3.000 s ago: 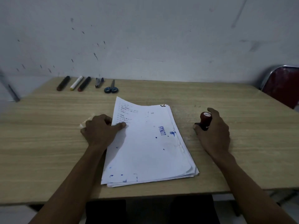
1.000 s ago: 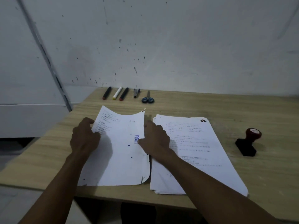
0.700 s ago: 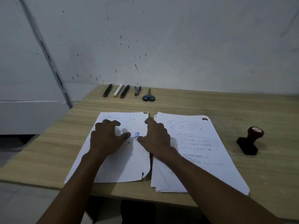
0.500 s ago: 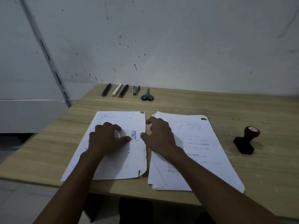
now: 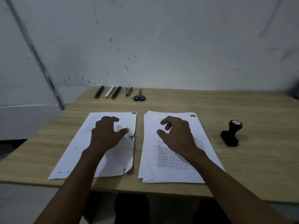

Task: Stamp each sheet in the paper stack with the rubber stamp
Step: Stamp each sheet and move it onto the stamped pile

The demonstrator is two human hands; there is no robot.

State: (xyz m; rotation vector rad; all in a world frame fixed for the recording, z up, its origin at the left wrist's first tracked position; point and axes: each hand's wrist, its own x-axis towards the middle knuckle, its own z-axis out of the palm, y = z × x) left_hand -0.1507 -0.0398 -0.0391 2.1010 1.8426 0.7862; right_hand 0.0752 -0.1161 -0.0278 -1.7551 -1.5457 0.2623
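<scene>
A single stamped sheet [image 5: 77, 152] lies flat on the left of the wooden table [image 5: 242, 167], with blue ink by its right edge. My left hand [image 5: 106, 135] is over it, fingers loosely curled, holding nothing. To its right lies the paper stack [image 5: 150, 167], its top sheet printed with text. My right hand [image 5: 176, 135] hovers over the stack's upper half, fingers relaxed and empty. The rubber stamp [image 5: 231, 135], red knob on a black base, stands alone on the table right of the stack, well apart from both hands.
Along the table's far edge by the wall lie three markers [image 5: 107, 92], a small dark clip-like item [image 5: 128, 91] and blue-handled scissors [image 5: 140, 96]. The table's front edge runs just below the papers.
The stamp was set down on the right. The stamped top sheet was moved off the stack to the left and flattened. My right hand has since shifted from that sheet's edge over the stack.
</scene>
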